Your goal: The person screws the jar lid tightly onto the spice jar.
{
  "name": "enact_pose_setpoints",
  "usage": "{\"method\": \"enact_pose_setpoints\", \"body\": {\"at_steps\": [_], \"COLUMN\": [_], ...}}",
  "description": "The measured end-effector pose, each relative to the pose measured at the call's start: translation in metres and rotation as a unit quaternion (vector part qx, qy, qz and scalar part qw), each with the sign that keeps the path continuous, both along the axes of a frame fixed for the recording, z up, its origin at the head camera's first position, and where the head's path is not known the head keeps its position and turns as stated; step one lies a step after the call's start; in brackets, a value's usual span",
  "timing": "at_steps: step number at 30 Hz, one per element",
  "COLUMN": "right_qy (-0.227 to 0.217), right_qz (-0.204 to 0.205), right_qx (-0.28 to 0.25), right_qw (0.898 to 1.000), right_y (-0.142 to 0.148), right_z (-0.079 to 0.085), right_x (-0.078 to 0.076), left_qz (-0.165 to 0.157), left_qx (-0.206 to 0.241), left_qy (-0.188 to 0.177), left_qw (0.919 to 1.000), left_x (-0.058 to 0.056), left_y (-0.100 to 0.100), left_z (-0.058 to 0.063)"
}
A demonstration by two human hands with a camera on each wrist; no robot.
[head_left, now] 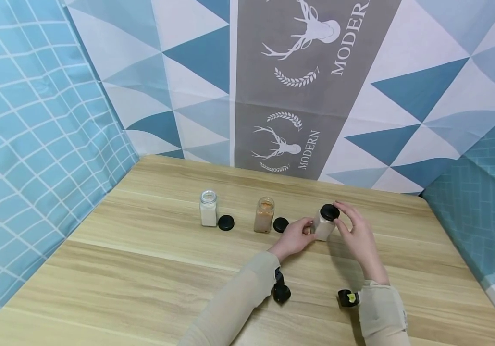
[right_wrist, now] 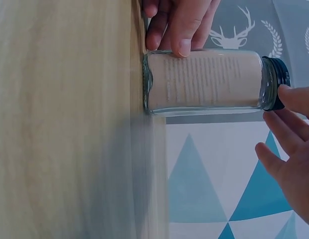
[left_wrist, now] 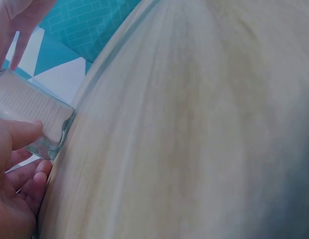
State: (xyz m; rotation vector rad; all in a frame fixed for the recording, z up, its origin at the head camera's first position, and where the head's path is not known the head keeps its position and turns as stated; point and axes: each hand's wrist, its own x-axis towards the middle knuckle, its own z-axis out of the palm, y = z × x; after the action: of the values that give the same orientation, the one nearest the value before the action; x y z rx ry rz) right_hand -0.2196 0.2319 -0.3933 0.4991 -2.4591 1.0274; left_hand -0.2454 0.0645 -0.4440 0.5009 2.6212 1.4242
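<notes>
A square glass jar [right_wrist: 204, 82] of pale beige powder stands on the table at the right, with a black lid [head_left: 329, 212] on its mouth. My left hand [head_left: 296, 237] holds the jar low on its body, thumb on one side and fingers on the other. The right hand [head_left: 357, 235] grips the lid's edge between thumb and fingers. In the left wrist view the jar's lower part [left_wrist: 55, 117] shows between the left thumb and fingers. Near the left hand lies a loose black lid [head_left: 280, 225], beside an uncapped jar of orange-brown powder [head_left: 264, 216].
Farther left stands an uncapped jar of white powder [head_left: 208, 211], a second loose black lid [head_left: 226, 222] beside it. The wooden table [head_left: 143, 269] ends at a patterned cloth backdrop [head_left: 200, 72]. Blue checked cloth [head_left: 35, 120] hangs on the left.
</notes>
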Motion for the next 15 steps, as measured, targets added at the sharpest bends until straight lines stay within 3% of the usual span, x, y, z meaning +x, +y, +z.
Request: {"method": "enact_pose_setpoints", "body": {"at_steps": [8,15], "right_qy": [-0.003,0.003], "right_qz": [0.022,0.006], "right_qx": [-0.007,-0.013], "right_qw": [1.0,1.0], "right_y": [-0.0018,-0.0004], "right_z": [0.0003,0.0021], "right_x": [0.0003,0.0029], "left_qz": [-0.003,-0.001], "left_qx": [0.001,0.01], "left_qy": [0.003,-0.006], "left_qw": [1.0,0.9999], "left_x": [-0.0003,0.0004], "left_y": [-0.0003,-0.0001], "left_z": [-0.0003,-0.0005]}}
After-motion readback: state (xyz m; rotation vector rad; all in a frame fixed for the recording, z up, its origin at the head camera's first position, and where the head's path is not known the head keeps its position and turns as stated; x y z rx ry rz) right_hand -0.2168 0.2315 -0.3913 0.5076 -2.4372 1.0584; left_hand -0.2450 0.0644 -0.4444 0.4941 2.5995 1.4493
